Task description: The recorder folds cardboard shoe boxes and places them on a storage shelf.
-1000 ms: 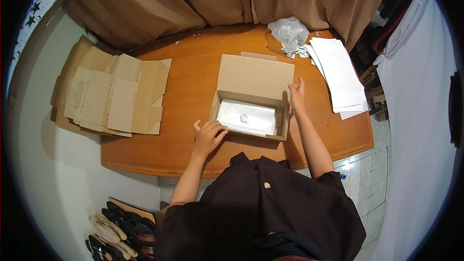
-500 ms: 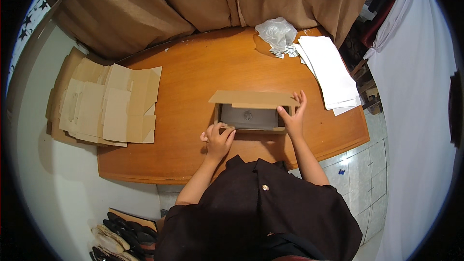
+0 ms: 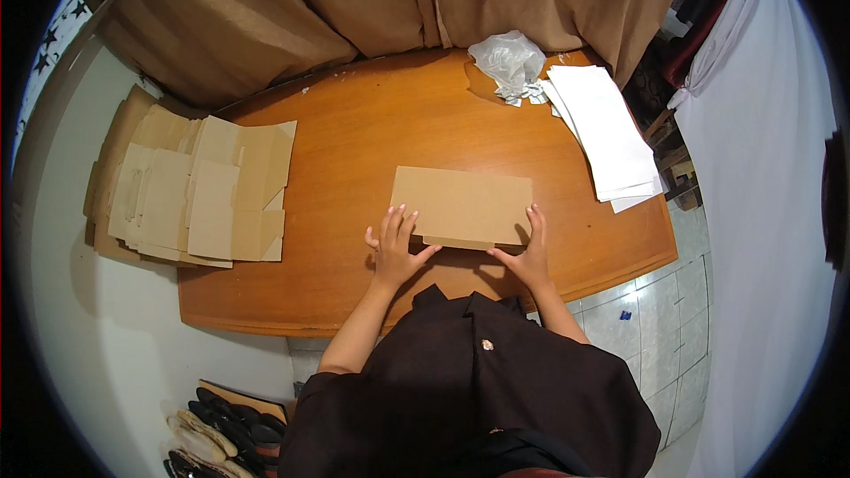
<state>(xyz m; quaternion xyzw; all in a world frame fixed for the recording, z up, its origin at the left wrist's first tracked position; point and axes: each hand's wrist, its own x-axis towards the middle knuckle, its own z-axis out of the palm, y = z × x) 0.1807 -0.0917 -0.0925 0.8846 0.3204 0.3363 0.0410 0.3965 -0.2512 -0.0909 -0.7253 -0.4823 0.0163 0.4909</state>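
A small brown cardboard box [image 3: 462, 199] rests on the wooden table in front of me, its lid folded down over the top. The lid's front flap [image 3: 458, 242] still sticks out along the near edge. My left hand [image 3: 396, 248] grips the near left corner, fingers on the lid and thumb by the flap. At the near right corner, my right hand [image 3: 529, 252] holds the box the same way, its thumb reaching toward the flap's right end. The inside of the box is hidden under the lid.
Flattened cardboard boxes [image 3: 212, 186] are stacked at the table's left end. White paper sheets [image 3: 606, 137] lie at the right, beside a crumpled clear plastic bag [image 3: 509, 62]. A brown curtain [image 3: 354, 0] hangs along the far edge. Shoes [image 3: 221, 429] stand on the lower left.
The lid, partly raised before, has come down over the opening, hiding the grey inside. My right hand has moved from the lid's right end to the near right corner.
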